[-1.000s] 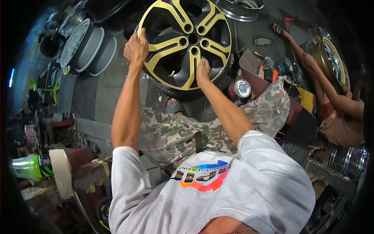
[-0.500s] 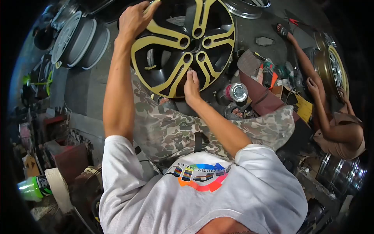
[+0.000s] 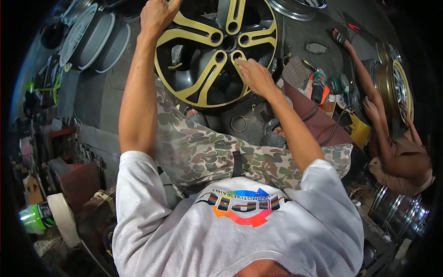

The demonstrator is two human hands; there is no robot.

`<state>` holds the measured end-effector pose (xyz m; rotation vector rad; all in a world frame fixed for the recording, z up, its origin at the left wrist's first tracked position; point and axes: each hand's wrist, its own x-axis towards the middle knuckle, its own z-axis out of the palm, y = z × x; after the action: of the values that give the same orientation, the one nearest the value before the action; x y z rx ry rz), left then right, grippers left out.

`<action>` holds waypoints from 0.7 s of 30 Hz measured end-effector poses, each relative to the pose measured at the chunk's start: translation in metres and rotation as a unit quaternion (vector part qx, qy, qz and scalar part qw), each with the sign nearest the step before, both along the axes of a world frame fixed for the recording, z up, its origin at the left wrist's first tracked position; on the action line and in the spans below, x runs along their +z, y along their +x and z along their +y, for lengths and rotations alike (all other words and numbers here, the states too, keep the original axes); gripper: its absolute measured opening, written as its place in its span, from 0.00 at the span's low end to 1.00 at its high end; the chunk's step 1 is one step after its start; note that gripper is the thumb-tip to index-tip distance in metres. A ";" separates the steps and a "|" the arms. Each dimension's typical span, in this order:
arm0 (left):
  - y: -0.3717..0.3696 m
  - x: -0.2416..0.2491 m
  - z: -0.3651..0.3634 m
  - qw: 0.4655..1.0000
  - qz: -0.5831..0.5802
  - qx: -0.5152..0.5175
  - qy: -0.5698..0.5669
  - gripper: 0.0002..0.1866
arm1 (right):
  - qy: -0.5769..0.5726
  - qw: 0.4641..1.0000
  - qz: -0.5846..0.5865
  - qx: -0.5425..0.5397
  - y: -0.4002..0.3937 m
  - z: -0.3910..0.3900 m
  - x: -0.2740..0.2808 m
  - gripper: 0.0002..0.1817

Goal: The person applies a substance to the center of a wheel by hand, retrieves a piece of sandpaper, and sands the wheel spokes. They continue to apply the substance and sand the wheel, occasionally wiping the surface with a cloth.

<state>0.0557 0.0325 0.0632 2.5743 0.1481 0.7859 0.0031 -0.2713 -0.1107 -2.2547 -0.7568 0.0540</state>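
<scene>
In front of my knees is a black alloy wheel with yellow-gold spoke faces, its top cut off by the view's edge. My left hand grips the wheel's upper left rim, its fingertips partly out of sight. My right hand is at the lower right spoke, beside a bolt hole. Its fingers are bent and pressed together at the spoke; whatever they hold, if anything, is too small to make out. The wheel's open centre bore lies just above that hand.
A thin ring lies on the floor between my feet. To the right are a brown board and a power drill. Another person sits at far right with hands near a gold wheel. Silver rims lean at left.
My right hand has moved up and right from the lower spoke to the lower right one. The can beside it is now mostly behind my forearm. My left hand keeps its hold.
</scene>
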 end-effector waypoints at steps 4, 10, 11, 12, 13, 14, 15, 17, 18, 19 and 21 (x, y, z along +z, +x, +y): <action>0.003 -0.007 0.008 1.000 -0.012 0.010 0.025 0.26 | -0.128 0.990 -0.028 0.060 0.030 0.013 0.004 0.15; 0.004 -0.010 0.001 0.999 -0.029 0.003 0.033 0.25 | -0.223 0.959 -0.098 0.145 0.043 0.001 0.016 0.13; 0.005 -0.011 0.002 0.999 -0.030 0.002 0.032 0.25 | -0.239 0.947 -0.137 0.168 0.050 0.002 0.014 0.13; 0.004 -0.011 0.002 0.999 -0.025 0.002 0.024 0.25 | -0.248 0.935 -0.191 0.169 0.050 0.009 0.014 0.07; 0.005 -0.011 0.003 1.000 -0.019 0.004 0.018 0.24 | -0.248 0.935 -0.191 0.169 0.052 0.006 0.016 0.07; 0.007 -0.010 0.005 1.000 -0.020 0.006 0.019 0.24 | -0.247 0.926 -0.220 0.181 0.054 0.002 0.018 0.06; 0.006 -0.009 0.002 1.000 -0.014 0.006 0.020 0.25 | -0.246 0.918 -0.244 0.195 0.053 -0.002 0.019 0.05; 0.002 -0.011 0.003 1.000 -0.007 0.013 0.017 0.25 | -0.268 0.899 -0.283 0.201 0.055 -0.003 0.022 0.04; 0.002 -0.011 0.002 1.000 -0.024 0.000 0.012 0.25 | -0.255 0.897 -0.293 0.213 0.055 -0.004 0.023 0.04; 0.003 -0.010 -0.001 0.999 -0.043 -0.016 0.007 0.25 | -0.242 0.895 -0.303 0.222 0.057 -0.006 0.025 0.05; 0.004 -0.009 -0.004 1.000 -0.027 -0.004 -0.012 0.25 | -0.302 0.864 -0.339 0.217 0.062 0.007 0.016 0.05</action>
<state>0.0602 0.0284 0.0543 2.5275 0.1297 0.8454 0.0653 -0.2644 -0.0951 -2.6454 -1.8359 -0.3575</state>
